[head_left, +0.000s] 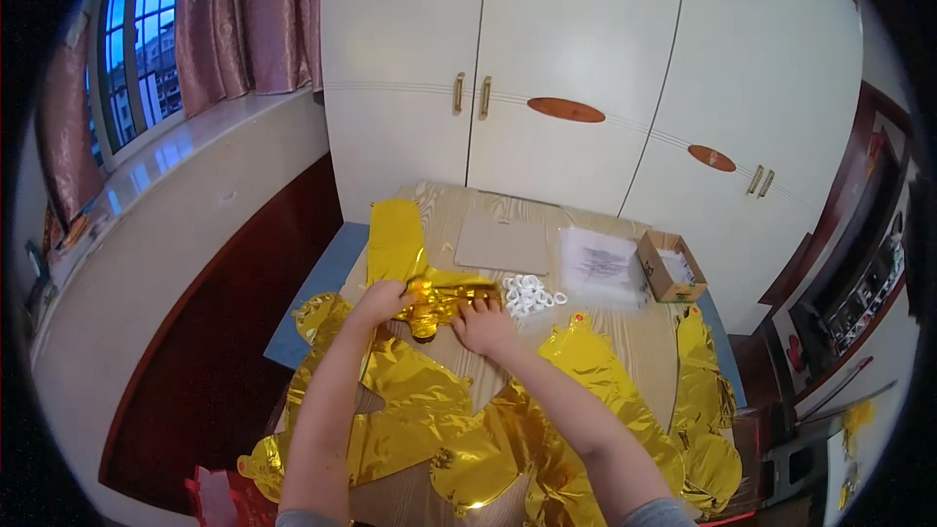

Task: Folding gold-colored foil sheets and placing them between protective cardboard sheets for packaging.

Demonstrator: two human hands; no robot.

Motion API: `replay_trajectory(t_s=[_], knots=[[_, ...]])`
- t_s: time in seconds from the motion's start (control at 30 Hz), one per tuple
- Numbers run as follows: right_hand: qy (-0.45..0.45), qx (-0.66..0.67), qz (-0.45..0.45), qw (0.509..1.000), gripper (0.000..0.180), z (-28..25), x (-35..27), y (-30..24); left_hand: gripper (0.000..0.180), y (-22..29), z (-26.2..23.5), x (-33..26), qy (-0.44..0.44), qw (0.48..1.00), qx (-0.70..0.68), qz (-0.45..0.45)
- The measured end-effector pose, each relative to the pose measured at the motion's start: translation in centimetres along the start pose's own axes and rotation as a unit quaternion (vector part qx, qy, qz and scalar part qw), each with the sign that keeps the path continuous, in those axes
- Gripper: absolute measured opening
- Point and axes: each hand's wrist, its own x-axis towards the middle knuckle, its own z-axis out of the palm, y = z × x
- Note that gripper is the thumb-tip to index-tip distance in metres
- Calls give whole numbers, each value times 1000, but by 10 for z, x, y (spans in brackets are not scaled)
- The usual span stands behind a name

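My left hand (383,301) and my right hand (483,324) both grip a crumpled gold foil balloon (444,298) held over a wooden table (625,327). The left hand pinches its left end, and the right hand presses on its right end. A flat gold foil piece (395,239) stretches away from the left hand toward the table's far left. More flat gold foil balloons (459,429) lie heaped under my forearms at the near side.
A pile of small white rings (529,295) lies just right of the hands. Behind it are a brown cardboard sheet (503,244), a clear plastic bag with papers (597,265) and a small open cardboard box (670,266). White cupboard doors (576,68) stand behind the table.
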Motion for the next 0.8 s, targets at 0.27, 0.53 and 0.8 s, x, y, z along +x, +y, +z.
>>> replay_trajectory(t_s=[0.27,0.53,0.8], knots=[[-99,-55,42,993,63,-15,-2,-33,28,-22,-3,11,226,974,-16,-12],[-126,-16,57,990,64,-25,-7,-29,26,-35,-114,5,489,868,-62,-60],[-90,-20,50,995,66,-18,-8,-32,29,-21,-182,-11,500,863,36,-69]])
